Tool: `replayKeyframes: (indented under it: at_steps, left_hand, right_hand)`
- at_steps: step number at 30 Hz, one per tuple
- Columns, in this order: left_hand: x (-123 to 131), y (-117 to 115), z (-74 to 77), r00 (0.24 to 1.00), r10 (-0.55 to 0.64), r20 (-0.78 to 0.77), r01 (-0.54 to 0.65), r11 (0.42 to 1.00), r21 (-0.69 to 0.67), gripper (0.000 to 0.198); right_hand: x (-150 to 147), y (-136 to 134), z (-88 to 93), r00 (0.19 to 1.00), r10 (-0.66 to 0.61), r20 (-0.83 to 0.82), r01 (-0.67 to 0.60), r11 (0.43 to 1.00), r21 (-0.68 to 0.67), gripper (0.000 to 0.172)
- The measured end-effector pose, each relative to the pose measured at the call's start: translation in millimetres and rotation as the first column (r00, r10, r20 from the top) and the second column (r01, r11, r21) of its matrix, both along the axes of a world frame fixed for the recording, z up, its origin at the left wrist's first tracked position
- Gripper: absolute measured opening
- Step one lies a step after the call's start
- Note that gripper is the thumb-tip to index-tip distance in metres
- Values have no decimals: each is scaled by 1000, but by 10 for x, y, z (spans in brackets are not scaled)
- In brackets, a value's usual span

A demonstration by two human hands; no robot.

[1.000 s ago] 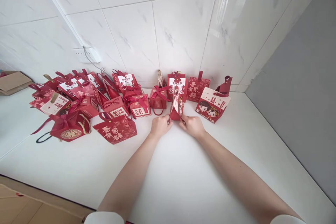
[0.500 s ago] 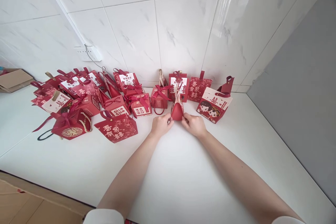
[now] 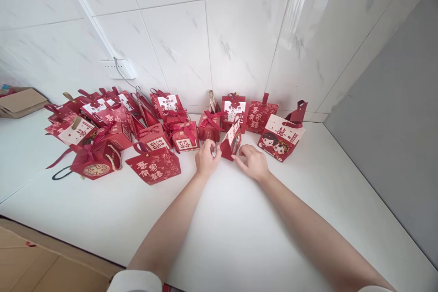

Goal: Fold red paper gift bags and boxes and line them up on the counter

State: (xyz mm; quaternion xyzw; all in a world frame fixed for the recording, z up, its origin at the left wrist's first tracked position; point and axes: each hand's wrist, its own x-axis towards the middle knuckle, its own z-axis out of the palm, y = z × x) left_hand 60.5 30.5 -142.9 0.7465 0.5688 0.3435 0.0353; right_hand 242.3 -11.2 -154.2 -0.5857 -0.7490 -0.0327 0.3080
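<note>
Nearest me: white sleeve cuff [image 3: 135, 280] at the lower left, bare forearms reaching out over the white tabletop [image 3: 219, 232].

Left hand [image 3: 207, 157]: fingers loosely curled, thumb apart from them, grasping nothing; its tips are just beside the box, a narrow gap between. Right hand [image 3: 252, 162]: nearer of the two, thumb at the box's near bottom corner, fingers bent along its right side. Whether they pinch card or merely rest there, I can't tell.

Small red-and-cream box [image 3: 230, 145] stands upright on the tabletop between my hands, directly right of my left fingertips, left of my right palm. Plain red wedge-shaped end points toward me and a little left; printed face turned right. Long axis of the base runs away from me, slanting slightly rightward; peak and handle upward.

Beyond: ribbon-tied box [image 3: 209, 127] behind and left, white-fronted box [image 3: 234, 112] behind it, close to the tiled wall [image 3: 246, 41].
</note>
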Motion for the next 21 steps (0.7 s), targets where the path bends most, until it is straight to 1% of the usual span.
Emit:
replayKeyframes:
  at_steps: [2,5,8,11,15,21]
  left_hand:
    - [-16,22,-5,1000,-14,-16,13,999,-46,16]
    - [-26,37,-27,990,-116,-74,106,986,-125,21]
    - [-41,19,-46,972,-218,-84,204,967,-150,23]
    - [-52,-25,-51,952,-299,-66,288,947,-144,20]
    - [-47,-69,-62,945,-326,-39,318,939,-127,17]
    - [-46,-70,-111,948,-318,-7,317,946,-64,22]
  right_hand:
    - [-19,19,-26,997,-11,82,18,996,-88,40]
    - [-64,40,-82,985,-41,169,70,983,-170,35]
    - [-64,46,-137,980,-59,189,92,980,-175,29]
    - [-16,41,-176,980,-63,187,94,982,-162,29]
    - [33,23,-203,984,-50,170,73,988,-135,31]
    - [34,-6,-214,992,-12,127,26,994,-108,31]
